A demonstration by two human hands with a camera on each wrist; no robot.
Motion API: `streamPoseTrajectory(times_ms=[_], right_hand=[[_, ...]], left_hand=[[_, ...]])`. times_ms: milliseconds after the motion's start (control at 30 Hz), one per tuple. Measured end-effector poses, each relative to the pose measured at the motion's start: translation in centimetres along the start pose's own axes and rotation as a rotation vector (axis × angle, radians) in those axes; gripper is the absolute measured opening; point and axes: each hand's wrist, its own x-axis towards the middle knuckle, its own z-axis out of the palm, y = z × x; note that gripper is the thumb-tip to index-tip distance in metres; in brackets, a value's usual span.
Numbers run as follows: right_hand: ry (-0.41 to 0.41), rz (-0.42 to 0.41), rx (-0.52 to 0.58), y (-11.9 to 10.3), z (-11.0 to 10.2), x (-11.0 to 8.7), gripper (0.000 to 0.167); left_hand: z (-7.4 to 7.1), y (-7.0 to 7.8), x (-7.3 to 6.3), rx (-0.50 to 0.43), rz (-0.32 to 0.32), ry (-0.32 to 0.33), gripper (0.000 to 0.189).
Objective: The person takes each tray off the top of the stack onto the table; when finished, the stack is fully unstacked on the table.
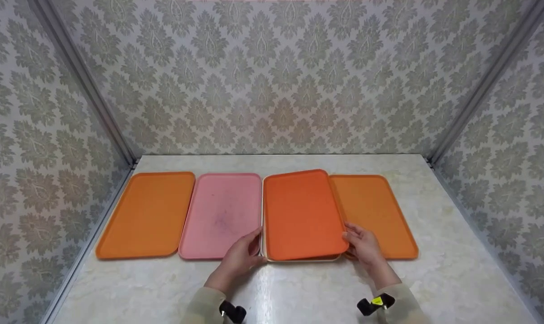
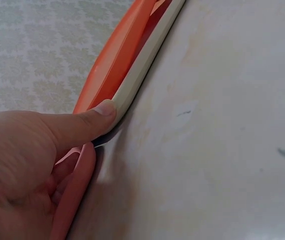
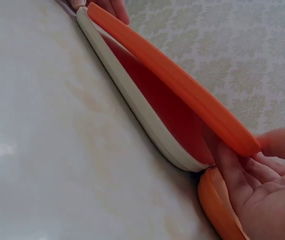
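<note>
A bright orange tray (image 1: pixel 301 216) lies slightly turned over a cream-rimmed tray (image 3: pixel 132 100), its right side raised. My right hand (image 1: pixel 364 245) pinches the raised tray near its front right corner, thumb above and fingers underneath. My left hand (image 1: pixel 239 257) grips the front left corner of the cream-rimmed tray, its thumb (image 2: pixel 90 122) against the rim where both trays meet. Its other fingers reach along the left side, partly hidden by the pink tray (image 1: pixel 222 211). A red surface (image 3: pixel 170 102) shows in the gap between the stacked trays in the right wrist view.
Another orange tray (image 1: pixel 148 216) lies at the far left, beside the pink one. To the right, a further orange tray (image 1: pixel 378 211) is partly covered by the raised tray and my right hand. Patterned walls (image 1: pixel 272 81) enclose the back and sides of the pale marbled table (image 1: pixel 452 270).
</note>
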Motion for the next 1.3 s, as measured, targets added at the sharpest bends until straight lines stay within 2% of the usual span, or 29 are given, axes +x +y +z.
streamPoseTrajectory(times_ms=[233,500,800,1100,1167,1300], right_hand=[[0.015,0.012,0.021,0.2,-1.0,-0.3,0.052],[0.025,0.006,0.01,-0.7,-3.7,-0.7,0.057],[0.022,-0.034,0.033,-2.5,-8.7,-1.1,0.066],[0.052,-0.023,0.036,-4.3,-14.6,-1.2,0.071],[0.059,-0.027,0.078,-4.7,-16.0,-1.4,0.065],[0.059,-0.052,0.182,-4.9,-18.9,-1.8,0.029]], left_hand=[[0.0,-0.1,-0.2,-0.006,0.018,0.0,0.092],[-0.1,-0.1,-0.2,0.015,0.02,0.012,0.091],[-0.1,-0.2,-0.3,0.001,0.02,0.018,0.091],[-0.1,-0.2,-0.3,0.022,0.009,0.027,0.09],[-0.1,-0.2,-0.3,0.021,0.01,0.026,0.09],[-0.1,-0.2,-0.2,0.02,0.009,0.023,0.091]])
